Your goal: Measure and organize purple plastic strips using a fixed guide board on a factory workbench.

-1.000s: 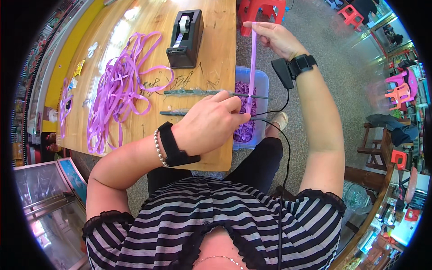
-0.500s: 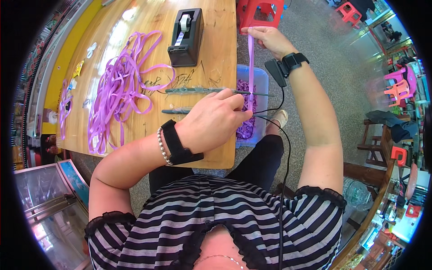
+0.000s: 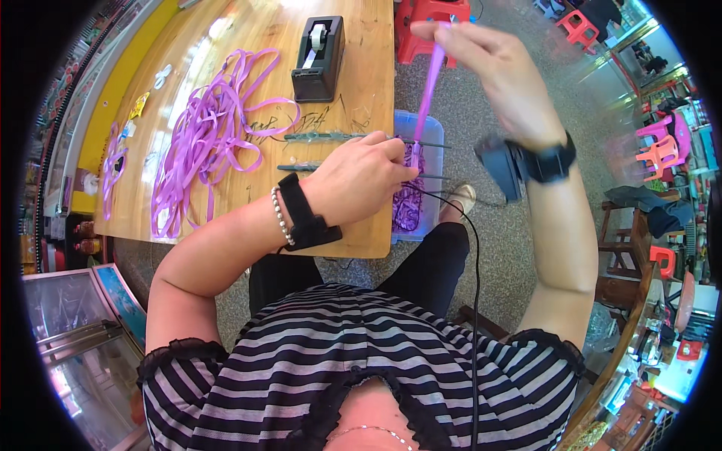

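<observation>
At centre, the left hand pinches purple ribbon by dark rods; upper right, the right hand pinches its top — apparently tensioning, which calls for even pull.

rods: 2 | held ribbon: 1 | tape dispenser: 1 | bin: 1 | wristbands: 2

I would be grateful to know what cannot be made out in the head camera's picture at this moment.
Left hand, head view: its back hides the palm, so its exact grip cannot be told.
Two dark rods, head view: the left hand covers part of them.
Right hand, head view: blur softens its fingers at the purple strip.
Black wrist device, head view: blurred.
Purple pile, head view: partly covered by the left hand.
</observation>
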Tool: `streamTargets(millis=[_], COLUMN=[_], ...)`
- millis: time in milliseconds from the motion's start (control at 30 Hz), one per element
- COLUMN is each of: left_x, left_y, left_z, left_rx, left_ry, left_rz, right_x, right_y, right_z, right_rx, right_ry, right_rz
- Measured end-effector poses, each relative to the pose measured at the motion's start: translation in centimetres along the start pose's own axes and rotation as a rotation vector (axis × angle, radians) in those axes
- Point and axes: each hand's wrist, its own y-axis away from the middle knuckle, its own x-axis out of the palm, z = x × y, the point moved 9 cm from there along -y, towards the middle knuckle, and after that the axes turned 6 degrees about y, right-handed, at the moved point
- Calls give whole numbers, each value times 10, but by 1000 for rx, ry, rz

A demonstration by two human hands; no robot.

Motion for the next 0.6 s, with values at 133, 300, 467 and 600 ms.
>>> streamTargets(millis=[133, 300, 467, 600], left_x=[-3, -4, -5, -6], left_y=[7, 10, 9, 8], left_z=[0, 0, -3, 5], left_rx=[10, 9, 1, -63], left_ry=[-33, -29, -28, 7], left_rz=[-15, -16, 51, 87], right_x=[22, 61, 111, 134], right_y=[69, 163, 231, 253], right_z=[46, 44, 2, -21], right_rx=[79, 163, 468, 475], right_ry=[23, -74, -345, -500], right_rz=[122, 306, 458, 455])
